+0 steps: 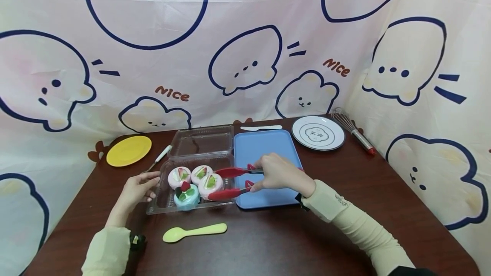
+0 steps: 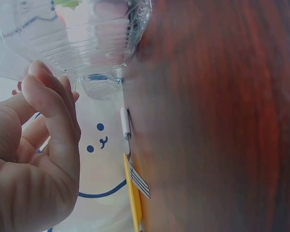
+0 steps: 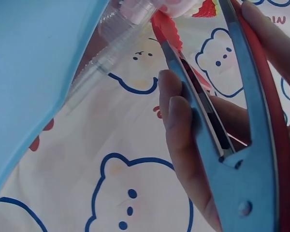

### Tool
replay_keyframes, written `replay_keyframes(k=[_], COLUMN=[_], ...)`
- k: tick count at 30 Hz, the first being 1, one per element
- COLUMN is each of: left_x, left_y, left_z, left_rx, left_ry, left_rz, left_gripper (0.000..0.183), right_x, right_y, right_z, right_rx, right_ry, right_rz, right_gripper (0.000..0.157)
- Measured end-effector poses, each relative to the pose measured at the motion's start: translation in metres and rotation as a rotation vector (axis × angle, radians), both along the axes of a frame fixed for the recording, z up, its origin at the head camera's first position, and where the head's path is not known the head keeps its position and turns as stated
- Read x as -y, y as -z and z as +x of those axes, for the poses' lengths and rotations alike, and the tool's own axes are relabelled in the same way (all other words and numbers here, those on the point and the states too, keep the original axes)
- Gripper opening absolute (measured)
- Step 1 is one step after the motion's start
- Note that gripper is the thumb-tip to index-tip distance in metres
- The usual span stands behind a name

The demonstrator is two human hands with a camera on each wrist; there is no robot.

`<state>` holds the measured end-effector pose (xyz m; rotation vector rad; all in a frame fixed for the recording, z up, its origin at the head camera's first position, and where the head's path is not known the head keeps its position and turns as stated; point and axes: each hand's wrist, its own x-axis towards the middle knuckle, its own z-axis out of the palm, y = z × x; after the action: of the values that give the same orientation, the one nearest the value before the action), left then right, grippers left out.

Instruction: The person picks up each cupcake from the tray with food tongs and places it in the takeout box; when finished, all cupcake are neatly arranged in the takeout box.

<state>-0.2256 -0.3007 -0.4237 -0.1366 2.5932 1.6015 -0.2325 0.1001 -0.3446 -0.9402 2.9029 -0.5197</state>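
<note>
My right hand (image 1: 277, 173) grips red-and-metal tongs (image 1: 230, 193), their arms spread. The tips stand on either side of the right-hand pink cake (image 1: 210, 183), in a clear hinged plastic box (image 1: 153, 206). Two more pink cakes, one at the left (image 1: 179, 177) and one behind (image 1: 201, 174), and a blue cake (image 1: 186, 198) with berries share the box. In the right wrist view, fingers (image 3: 176, 113) wrap the tongs' handles. By the box's left side is my left hand (image 1: 134, 193), fingers loosely bent; whether it touches the wall (image 2: 87, 43) is unclear.
A blue tray (image 1: 264, 146) adjoins the box on the right. Behind lie a white knife (image 1: 261, 127), a white plate (image 1: 318, 133) and a whisk (image 1: 353, 131). A yellow plate (image 1: 129, 150) and fork (image 1: 163, 155) are at left; a yellow-green spoon (image 1: 194, 231) lies in front.
</note>
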Motion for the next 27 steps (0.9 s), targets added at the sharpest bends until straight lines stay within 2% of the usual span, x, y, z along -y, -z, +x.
replay_keyframes(k=[5, 9, 16, 27], left_x=[-0.001, -0.002, -0.003, -0.002], left_y=[-0.002, -0.004, -0.005, -0.004], left_z=[-0.001, -0.001, -0.001, 0.001], left_rx=[-0.001, 0.007, 0.019, 0.015], left_ry=[-0.003, 0.008, 0.011, 0.009], left_rz=[-0.005, -0.005, 0.001, -0.001], left_gripper=[0.05, 0.048, 0.048, 0.048], right_x=[0.006, 0.011, 0.018, 0.029], right_y=[-0.008, -0.015, -0.02, -0.027], right_z=[-0.001, -0.002, -0.003, -0.003], right_rx=[-0.037, -0.052, -0.072, -0.063], right_ry=[0.012, -0.005, -0.031, -0.063], right_rz=[0.068, 0.115, 0.162, 0.209], right_gripper=[0.052, 0.044, 0.038, 0.04])
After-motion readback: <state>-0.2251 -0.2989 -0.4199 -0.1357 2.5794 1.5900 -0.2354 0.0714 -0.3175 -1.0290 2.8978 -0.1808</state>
